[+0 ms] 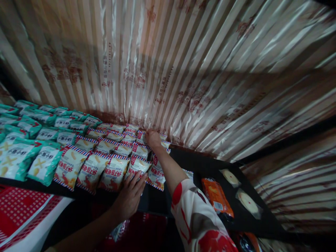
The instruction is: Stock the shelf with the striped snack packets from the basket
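Note:
Rows of white snack bags point(90, 169) with red lettering and red-and-blue striped edges stand on a black shelf point(154, 199). My left hand point(130, 196) rests with its fingers spread on the lower part of a front-row bag point(138, 166). Farther back, my right hand point(153, 138) is closed at the top of a rear snack bag point(141, 137). Its fingertips are partly hidden. My right forearm crosses over the right end of the rows and covers part of another front bag point(156, 173).
Green snack bags point(46, 162) fill the shelf's left side. To the right lie an orange package point(217, 197) and two round pale wrapped items point(248, 202). A pleated, shiny patterned sheet point(162, 70) hangs behind. A red basket point(21, 210) sits below left.

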`<act>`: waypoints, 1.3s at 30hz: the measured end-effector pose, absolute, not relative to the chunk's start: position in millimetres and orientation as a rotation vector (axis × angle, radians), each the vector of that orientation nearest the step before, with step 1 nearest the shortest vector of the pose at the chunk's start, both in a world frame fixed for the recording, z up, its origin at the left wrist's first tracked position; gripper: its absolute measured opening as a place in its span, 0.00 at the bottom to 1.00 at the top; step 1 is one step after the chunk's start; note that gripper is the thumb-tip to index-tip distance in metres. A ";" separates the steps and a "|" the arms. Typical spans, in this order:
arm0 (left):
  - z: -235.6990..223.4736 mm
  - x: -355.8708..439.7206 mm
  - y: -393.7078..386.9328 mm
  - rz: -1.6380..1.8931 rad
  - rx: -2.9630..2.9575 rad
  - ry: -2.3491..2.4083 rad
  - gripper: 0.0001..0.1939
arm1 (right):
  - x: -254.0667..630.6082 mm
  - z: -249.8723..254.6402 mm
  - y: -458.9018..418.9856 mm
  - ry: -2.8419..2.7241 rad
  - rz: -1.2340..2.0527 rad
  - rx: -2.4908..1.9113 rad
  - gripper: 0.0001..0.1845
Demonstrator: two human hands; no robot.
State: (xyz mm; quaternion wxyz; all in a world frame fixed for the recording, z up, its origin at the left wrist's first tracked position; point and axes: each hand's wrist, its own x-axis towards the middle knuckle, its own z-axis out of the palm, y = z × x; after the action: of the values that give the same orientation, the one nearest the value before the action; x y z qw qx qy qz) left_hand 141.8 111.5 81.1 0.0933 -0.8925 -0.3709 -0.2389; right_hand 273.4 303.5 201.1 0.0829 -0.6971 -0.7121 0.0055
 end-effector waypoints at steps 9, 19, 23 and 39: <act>84.1 141.2 110.3 -0.761 -2.645 -1.090 0.20 | 276.2 211.9 275.0 -2.196 -0.021 -1.886 0.17; 79.6 140.6 108.2 -0.758 -2.642 -1.080 0.21 | 267.7 215.9 246.1 -2.564 0.112 -1.816 0.16; 82.6 139.6 107.2 -0.781 -2.629 -1.059 0.19 | 264.7 215.0 243.9 -2.539 0.014 -1.860 0.15; 85.0 139.5 107.3 -0.759 -2.690 -1.111 0.20 | 264.6 213.0 244.2 -2.447 -0.171 -1.911 0.16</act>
State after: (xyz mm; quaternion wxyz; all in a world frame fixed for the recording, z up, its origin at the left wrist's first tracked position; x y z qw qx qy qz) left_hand 139.5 107.3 85.0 0.0670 -0.8924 -0.3685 -0.2516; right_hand 264.6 244.2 213.0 0.0162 -0.6146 -0.7868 -0.0550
